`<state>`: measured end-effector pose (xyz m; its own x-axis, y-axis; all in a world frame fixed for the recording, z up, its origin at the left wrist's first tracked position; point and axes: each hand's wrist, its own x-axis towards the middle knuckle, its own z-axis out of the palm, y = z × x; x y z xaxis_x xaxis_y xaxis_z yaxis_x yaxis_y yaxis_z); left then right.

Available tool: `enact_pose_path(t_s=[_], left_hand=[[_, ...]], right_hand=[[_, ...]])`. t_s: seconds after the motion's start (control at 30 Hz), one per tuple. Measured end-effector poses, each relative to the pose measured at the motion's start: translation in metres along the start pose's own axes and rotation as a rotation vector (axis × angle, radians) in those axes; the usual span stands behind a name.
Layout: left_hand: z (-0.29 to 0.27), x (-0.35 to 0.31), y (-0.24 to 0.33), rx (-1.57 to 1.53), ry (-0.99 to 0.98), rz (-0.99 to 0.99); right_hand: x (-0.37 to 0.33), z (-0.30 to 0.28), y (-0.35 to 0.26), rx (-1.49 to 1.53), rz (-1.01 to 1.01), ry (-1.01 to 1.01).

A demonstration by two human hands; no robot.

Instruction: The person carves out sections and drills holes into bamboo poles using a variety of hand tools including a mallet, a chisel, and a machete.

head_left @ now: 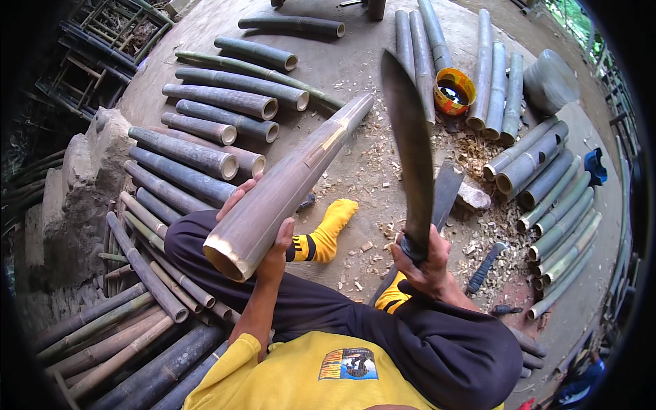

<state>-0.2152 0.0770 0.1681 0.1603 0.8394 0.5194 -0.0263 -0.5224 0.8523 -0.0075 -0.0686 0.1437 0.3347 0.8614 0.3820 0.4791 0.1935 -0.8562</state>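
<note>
My left hand (275,247) is closed round the near part of a thick bamboo pole (280,191), which slants away over my lap. Its cut near end is hollow, and pale wood shows where the skin is split or shaved toward the far end. In my right hand (430,263) is the dark handle of a machete (410,137), its broad blade pointing up and away, apart from the bamboo. A second dark, flat blade (447,193) shows just right of the machete, partly hidden behind it.
Cut bamboo lengths (225,99) lie in rows on the left, with more (557,219) at right. A yellow-orange tub (454,91) holds dark liquid at the back. Wood chips (471,154), a stone (473,197) and a black-wrapped handle (486,268) lie on the ground.
</note>
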Motion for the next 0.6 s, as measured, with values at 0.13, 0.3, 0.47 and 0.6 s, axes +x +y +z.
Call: enact_pose_path(t_s=[0.13, 0.3, 0.47, 0.6], left_hand=[[0.000, -0.001, -0.003, -0.034, -0.027, 0.062], [0.001, -0.002, -0.017, -0.005, -0.085, 0.174], [0.010, -0.007, -0.002, 0.097, -0.156, 0.177], [0.018, -0.006, 0.007, 0.107, -0.222, 0.236]], right_hand=[[0.036, 0.013, 0.002, 0.059, 0.137, -0.104], [0.046, 0.029, 0.016, 0.012, -0.026, -0.071], [0.088, 0.037, 0.029, -0.071, -0.132, -0.057], [0.100, 0.058, 0.037, 0.004, -0.277, -0.075]])
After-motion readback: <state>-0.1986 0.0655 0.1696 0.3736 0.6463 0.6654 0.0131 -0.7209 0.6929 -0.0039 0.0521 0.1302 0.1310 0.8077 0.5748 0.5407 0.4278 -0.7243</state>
